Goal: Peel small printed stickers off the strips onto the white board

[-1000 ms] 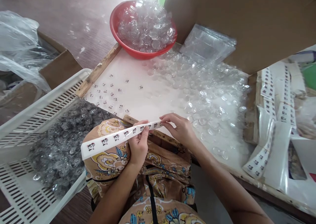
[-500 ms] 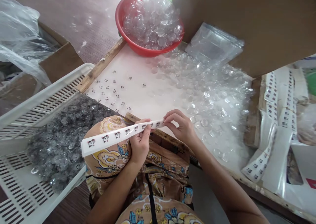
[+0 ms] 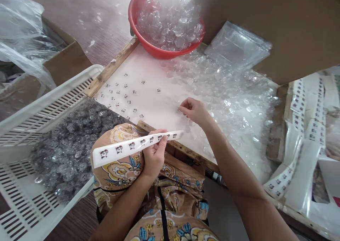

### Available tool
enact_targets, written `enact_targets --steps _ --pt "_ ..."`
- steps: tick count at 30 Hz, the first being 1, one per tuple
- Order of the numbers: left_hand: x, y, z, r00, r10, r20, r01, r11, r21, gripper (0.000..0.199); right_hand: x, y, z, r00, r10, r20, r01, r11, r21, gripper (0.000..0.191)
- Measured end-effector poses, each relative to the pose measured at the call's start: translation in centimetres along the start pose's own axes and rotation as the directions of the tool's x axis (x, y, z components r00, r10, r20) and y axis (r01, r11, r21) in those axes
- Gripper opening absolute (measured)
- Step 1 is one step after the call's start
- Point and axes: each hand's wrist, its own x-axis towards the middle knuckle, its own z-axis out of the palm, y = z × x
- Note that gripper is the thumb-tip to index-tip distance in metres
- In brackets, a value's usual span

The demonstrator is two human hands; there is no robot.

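My left hand [image 3: 154, 152] grips a white strip of panda stickers [image 3: 138, 146] between thumb and fingers, above my lap. A single row of small panda pictures runs along the strip. My right hand [image 3: 193, 110] is over the white tabletop [image 3: 156, 106] with thumb and forefinger pinched. A tiny dark-printed sticker [image 3: 179, 110] shows at its fingertips. Clear domed discs [image 3: 228, 102] lie scattered on the table to the right of this hand. Several discs with panda stickers [image 3: 124, 95] lie at the table's left end.
A red basin [image 3: 159, 53] heaped with clear discs stands at the back. Beside it lie plastic bags [image 3: 239, 48] against a cardboard sheet [image 3: 300, 28]. A white slotted basket [image 3: 61, 95] of finished-looking pieces is at left. Sticker strips [image 3: 313, 120] hang at right.
My right hand has left the strip's end and moved up over the table, with a small sticker at its fingertips. My left hand still holds the strip. The view has shifted slightly.
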Motion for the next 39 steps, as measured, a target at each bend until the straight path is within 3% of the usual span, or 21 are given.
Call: enact_targets --steps 5,9,12,17,20,23,27,33,39 --pt "-0.1 -0.1 -0.1 1.000 -0.002 0.007 0.002 1.000 -0.001 0.021 -0.2 -0.3 0.4 1.000 -0.004 -0.012 0.003 0.993 -0.117 0.007" --pt "-0.1 -0.3 -0.1 1.000 0.019 0.003 -0.019 1.000 0.012 0.019 -0.5 -0.2 1.7 0.987 -0.120 -0.107 0.093 0.968 -0.234 0.003" --pt "-0.1 -0.3 -0.1 1.000 0.019 0.005 -0.019 1.000 0.018 0.020 -1.0 -0.2 2.7 0.969 -0.203 -0.139 0.167 0.958 -0.231 0.001" --pt "0.0 -0.1 0.0 1.000 0.012 -0.011 -0.012 1.000 -0.010 0.021 -2.7 -0.8 2.4 0.968 -0.248 -0.050 0.238 0.960 -0.149 0.025" --pt "0.1 -0.1 0.1 1.000 0.001 -0.029 -0.001 1.000 0.002 0.022 -4.5 -1.5 1.0 0.936 -0.348 0.056 0.351 0.932 -0.086 0.018" --pt "0.1 -0.1 0.1 0.999 -0.009 -0.038 0.009 1.000 0.006 0.024 -6.5 -2.2 -0.1 0.867 -0.444 0.225 0.459 0.888 -0.014 0.008" --pt "0.3 0.0 0.2 0.998 -0.031 -0.048 0.030 0.999 -0.033 0.024 -7.9 -2.5 0.2 0.851 -0.496 0.173 0.512 0.856 -0.069 0.010" --pt "0.3 0.3 0.3 0.997 -0.048 -0.063 0.045 0.997 -0.058 0.025 -7.2 -2.5 0.8 0.816 -0.541 0.203 0.562 0.825 -0.062 0.004" --pt "0.3 0.6 0.4 0.996 -0.058 -0.074 0.053 0.996 -0.068 0.025 -6.9 -3.1 0.1 0.793 -0.573 0.207 0.583 0.812 0.018 0.012"
